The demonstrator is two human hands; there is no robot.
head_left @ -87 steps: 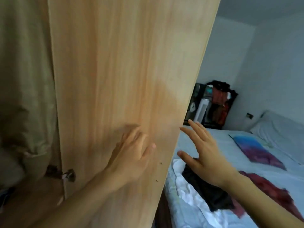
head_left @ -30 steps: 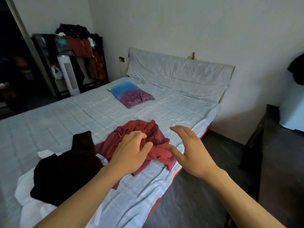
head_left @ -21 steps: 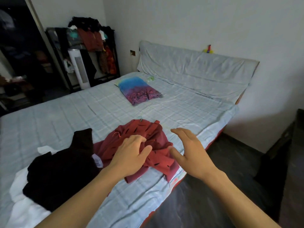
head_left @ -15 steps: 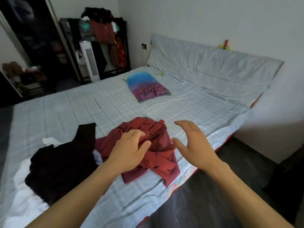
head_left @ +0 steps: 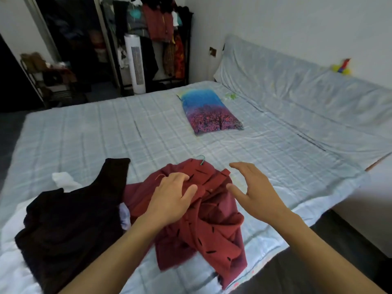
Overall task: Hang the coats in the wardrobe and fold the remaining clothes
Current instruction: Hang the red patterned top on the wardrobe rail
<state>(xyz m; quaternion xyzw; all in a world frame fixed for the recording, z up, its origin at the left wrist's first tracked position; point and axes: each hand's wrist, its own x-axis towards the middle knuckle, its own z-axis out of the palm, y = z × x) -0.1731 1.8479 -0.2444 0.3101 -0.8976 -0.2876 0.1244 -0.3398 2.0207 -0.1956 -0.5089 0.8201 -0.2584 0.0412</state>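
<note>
Dim, cool indoor light, soft motion blur, wide-angle bending at edges

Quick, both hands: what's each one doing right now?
Left hand: open, fingers resting on the red garment.
Right hand: open, holding nothing.

The left hand [head_left: 171, 198] covers part of the red garment [head_left: 212, 234]; whether it touches cannot be told. A green hanger hook [head_left: 202, 159] shows, the rest buried in cloth. The white cloth [head_left: 64, 180] lies mostly under the black garment [head_left: 67, 225]. Both forearms run off the bottom edge. The rack [head_left: 157, 28] is cut off at the top.
</note>
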